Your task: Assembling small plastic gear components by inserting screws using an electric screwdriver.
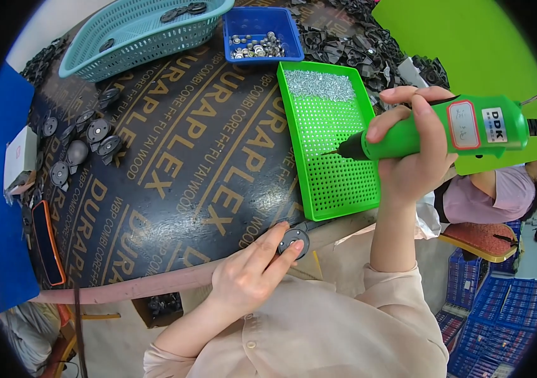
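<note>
Head-worn fisheye, downward over hands (243, 278)

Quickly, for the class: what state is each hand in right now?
Left hand: closed, holding a black disc.
Right hand: closed around a green screwdriver.

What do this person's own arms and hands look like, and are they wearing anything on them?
The left hand and right hand are bare, with no glove, ring or watch visible. The forearms are uncovered too. Loose, plain beige sleeves end near the elbows, matching the shirt.
</note>
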